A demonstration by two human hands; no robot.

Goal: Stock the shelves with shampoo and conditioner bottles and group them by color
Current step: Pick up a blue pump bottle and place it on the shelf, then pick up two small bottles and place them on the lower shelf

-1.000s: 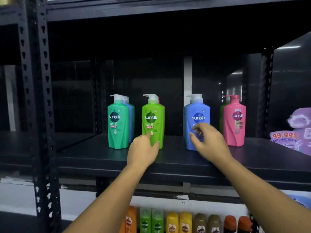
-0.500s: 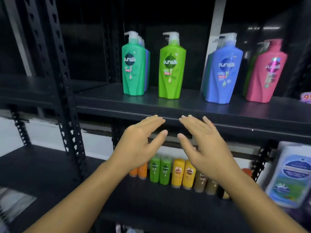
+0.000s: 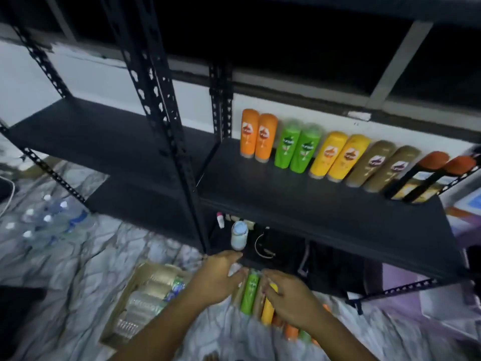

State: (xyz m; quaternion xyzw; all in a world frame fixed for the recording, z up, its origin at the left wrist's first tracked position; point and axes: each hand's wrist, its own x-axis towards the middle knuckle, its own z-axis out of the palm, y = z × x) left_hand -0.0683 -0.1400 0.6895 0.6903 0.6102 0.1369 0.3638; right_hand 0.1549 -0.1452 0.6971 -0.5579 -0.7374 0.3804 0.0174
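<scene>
Both hands sat low at centre frame, over loose bottles lying on the floor in front of the rack. Left hand (image 3: 218, 278) had its fingers spread apart, nothing clearly in it. Right hand (image 3: 292, 300) had fingers draped over the yellow bottle (image 3: 268, 307), with the green bottle (image 3: 250, 293) just beside on its left. Too blurred to tell whether that hand had clamped.

Step in hand, as I judge it: picking the next bottles to shelve. To do it well, take one bottle per hand around the body rather than the cap. Lift clear of the shelf (image 3: 312, 204) front edge, which hung directly above the hands. Stand each bottle by its colour mates.

The shelved row ran from centre to the right edge in pairs: orange pair (image 3: 257, 136), green pair (image 3: 296, 149), yellow pair (image 3: 338, 157), brown pair (image 3: 382, 165), black pair (image 3: 429, 178) with orange caps. So green goes in front of green, yellow in front of yellow.

In the way: the rack upright (image 3: 166, 126) left of centre, and the low shelf lip. A white jar (image 3: 239, 234) stood under the shelf just above the left hand and could get knocked.

Around: a cardboard box (image 3: 122, 303) of clear bottles at lower left, a pack of water bottles (image 3: 44, 217) at the left edge, and more orange bottles (image 3: 290, 332) below the right hand.
</scene>
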